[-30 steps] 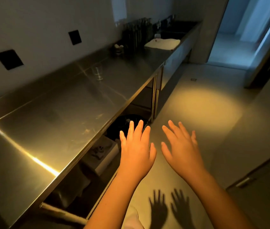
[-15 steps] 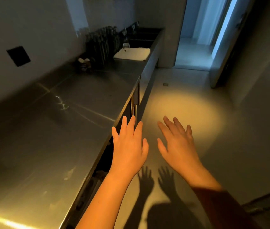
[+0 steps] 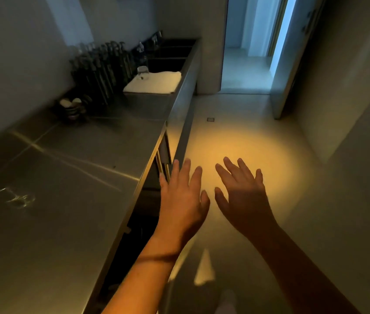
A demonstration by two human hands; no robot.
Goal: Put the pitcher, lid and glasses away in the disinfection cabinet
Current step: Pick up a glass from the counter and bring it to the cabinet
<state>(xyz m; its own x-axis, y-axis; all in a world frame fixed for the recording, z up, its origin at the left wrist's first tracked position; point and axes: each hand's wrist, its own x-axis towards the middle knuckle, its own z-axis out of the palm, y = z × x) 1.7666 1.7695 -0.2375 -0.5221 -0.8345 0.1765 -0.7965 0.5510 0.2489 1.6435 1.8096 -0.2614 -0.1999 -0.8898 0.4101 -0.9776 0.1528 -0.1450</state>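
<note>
Ahead, left grip [image 3: 182, 200] and right grip [image 3: 244, 200] both released, fingers forward; far glass [image 3: 142, 72] vertical on towel [image 3: 156, 83].

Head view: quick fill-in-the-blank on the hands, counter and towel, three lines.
The left hand and the right hand both hold ___.
The steel counter runs along the person's ___ side.
The folded towel at the counter's far end is ___ in colour.
Missing: nothing; left; white.
</note>
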